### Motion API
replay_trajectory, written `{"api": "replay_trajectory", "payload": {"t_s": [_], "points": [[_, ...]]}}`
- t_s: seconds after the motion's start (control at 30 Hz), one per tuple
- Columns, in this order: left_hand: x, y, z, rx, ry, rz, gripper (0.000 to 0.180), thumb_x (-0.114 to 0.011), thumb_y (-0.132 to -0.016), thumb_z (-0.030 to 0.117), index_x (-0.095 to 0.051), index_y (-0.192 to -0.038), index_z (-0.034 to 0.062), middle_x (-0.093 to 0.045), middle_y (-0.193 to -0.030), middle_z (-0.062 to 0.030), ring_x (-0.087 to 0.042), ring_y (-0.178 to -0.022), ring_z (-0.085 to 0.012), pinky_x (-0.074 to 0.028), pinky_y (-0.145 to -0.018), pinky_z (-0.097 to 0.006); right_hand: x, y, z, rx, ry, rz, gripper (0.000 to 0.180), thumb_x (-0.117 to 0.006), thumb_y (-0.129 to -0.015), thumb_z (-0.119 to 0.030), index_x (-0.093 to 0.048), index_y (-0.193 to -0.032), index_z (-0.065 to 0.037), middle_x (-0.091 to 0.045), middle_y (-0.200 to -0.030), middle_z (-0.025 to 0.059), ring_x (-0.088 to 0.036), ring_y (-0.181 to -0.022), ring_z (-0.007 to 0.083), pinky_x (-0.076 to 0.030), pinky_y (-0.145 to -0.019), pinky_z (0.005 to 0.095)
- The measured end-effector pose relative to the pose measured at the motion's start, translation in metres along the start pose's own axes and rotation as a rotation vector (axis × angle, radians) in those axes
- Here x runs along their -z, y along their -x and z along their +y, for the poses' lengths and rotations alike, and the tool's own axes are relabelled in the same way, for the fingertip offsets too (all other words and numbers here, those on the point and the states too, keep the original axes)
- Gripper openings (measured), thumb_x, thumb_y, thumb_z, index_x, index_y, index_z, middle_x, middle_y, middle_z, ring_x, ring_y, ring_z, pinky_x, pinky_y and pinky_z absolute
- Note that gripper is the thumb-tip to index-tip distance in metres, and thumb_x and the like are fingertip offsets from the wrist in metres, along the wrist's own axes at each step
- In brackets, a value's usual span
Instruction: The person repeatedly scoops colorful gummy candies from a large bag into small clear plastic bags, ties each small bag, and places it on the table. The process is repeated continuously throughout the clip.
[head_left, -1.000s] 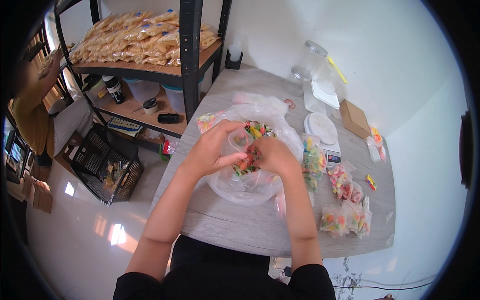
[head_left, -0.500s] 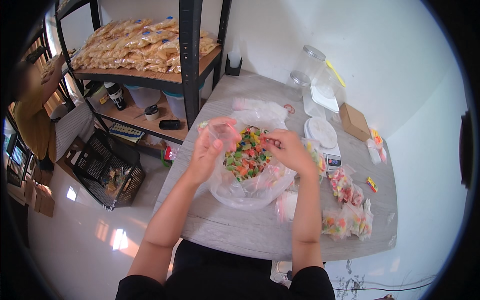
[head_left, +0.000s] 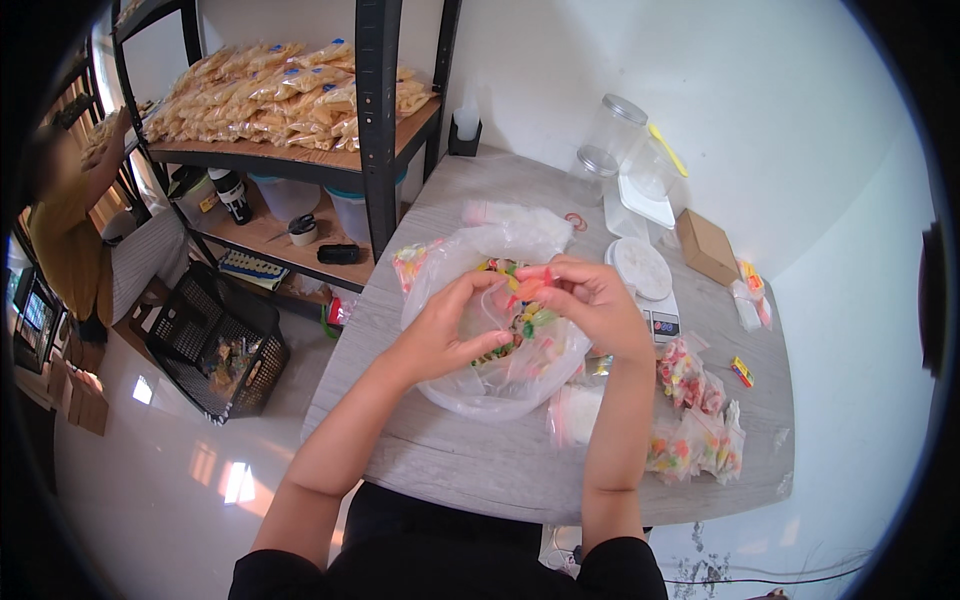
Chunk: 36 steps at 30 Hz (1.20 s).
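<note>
Over a large clear plastic bag (head_left: 470,395) of colourful wrapped candies, both hands meet at a small clear bag (head_left: 495,305). My left hand (head_left: 445,335) is curled round the small bag, thumb toward me. My right hand (head_left: 605,305) pinches red-orange wrapped candies (head_left: 530,288) at the small bag's edge. Whether those candies are inside it or just at its mouth I cannot tell. Beneath the hands, some green and yellow candies show in the large bag; the rest are hidden.
Right of the hands are a kitchen scale (head_left: 664,325), filled candy bags (head_left: 690,375) and a brown box (head_left: 708,245). Clear jars (head_left: 610,135) stand at the back. Flat plastic bags (head_left: 575,415) lie near my right forearm. At left are a shelf (head_left: 375,130), black basket (head_left: 225,340) and another person (head_left: 75,240).
My left hand has moved right and down with the small bag, over the candies. My right hand has lifted candies out of the large bag to the small one.
</note>
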<state>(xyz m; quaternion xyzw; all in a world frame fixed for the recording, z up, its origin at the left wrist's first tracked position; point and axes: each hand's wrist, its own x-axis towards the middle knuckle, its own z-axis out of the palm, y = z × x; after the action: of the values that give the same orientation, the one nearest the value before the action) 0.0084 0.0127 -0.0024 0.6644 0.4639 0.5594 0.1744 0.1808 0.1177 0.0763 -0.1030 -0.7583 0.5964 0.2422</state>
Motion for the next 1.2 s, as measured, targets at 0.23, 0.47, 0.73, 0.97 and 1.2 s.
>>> {"api": "replay_trajectory", "payload": {"t_s": [0.23, 0.47, 0.73, 0.97, 1.2], "points": [[-0.001, 0.001, 0.000, 0.039, 0.064, -0.036, 0.055, -0.070, -0.078, 0.024, -0.045, -0.121, -0.0005, -0.052, -0.119, -0.0156, -0.050, -0.113, -0.0279, -0.039, -0.095, -0.035, -0.008, 0.003, -0.004, -0.035, -0.003, 0.075, 0.051, -0.064, -0.081, 0.003, -0.047, -0.129, 0.001, -0.053, -0.079, 0.0007, -0.050, -0.072, 0.0059, -0.042, -0.068, 0.0201], [0.000, 0.000, 0.004, 0.038, 0.052, -0.053, 0.053, -0.069, -0.080, 0.025, -0.045, -0.120, 0.0001, -0.052, -0.118, -0.0151, -0.049, -0.112, -0.0277, -0.038, -0.095, -0.035, -0.018, 0.000, -0.010, 0.205, 0.349, 0.402, 0.045, -0.070, -0.077, -0.005, -0.055, -0.119, -0.003, -0.058, -0.076, 0.0004, -0.053, -0.068, 0.0068, -0.042, -0.062, 0.0214], [-0.002, 0.000, -0.003, 0.068, 0.140, -0.013, 0.048, -0.063, -0.084, 0.021, -0.043, -0.122, 0.0001, -0.052, -0.116, -0.0122, -0.050, -0.109, -0.0230, -0.039, -0.094, -0.034, -0.028, -0.008, 0.002, 0.268, 0.484, 0.378, 0.035, -0.065, -0.080, -0.012, -0.057, -0.113, -0.002, -0.064, -0.083, 0.0115, -0.063, -0.073, 0.0186, -0.048, -0.065, 0.0291], [0.005, -0.003, -0.005, 0.164, 0.505, 0.060, 0.047, -0.045, -0.094, 0.037, -0.043, -0.125, 0.0022, -0.054, -0.102, -0.0058, -0.051, -0.089, -0.0134, -0.042, -0.077, -0.027, -0.007, -0.021, 0.063, 0.048, 0.949, 0.306, 0.032, -0.061, -0.076, -0.003, -0.061, -0.108, -0.001, -0.065, -0.094, 0.0138, -0.062, -0.086, 0.0251, -0.048, -0.079, 0.0355], [0.011, -0.006, -0.009, 0.337, 1.210, -0.020, 0.063, -0.027, -0.095, 0.053, -0.040, -0.125, -0.0008, -0.051, -0.097, -0.0045, -0.043, -0.071, -0.0124, -0.037, -0.061, -0.027, -0.014, -0.026, 0.097, 0.073, 1.246, 0.294, 0.037, -0.061, -0.065, 0.000, -0.064, -0.102, -0.003, -0.062, -0.086, 0.0137, -0.056, -0.088, 0.0330, -0.045, -0.077, 0.0422]]}}
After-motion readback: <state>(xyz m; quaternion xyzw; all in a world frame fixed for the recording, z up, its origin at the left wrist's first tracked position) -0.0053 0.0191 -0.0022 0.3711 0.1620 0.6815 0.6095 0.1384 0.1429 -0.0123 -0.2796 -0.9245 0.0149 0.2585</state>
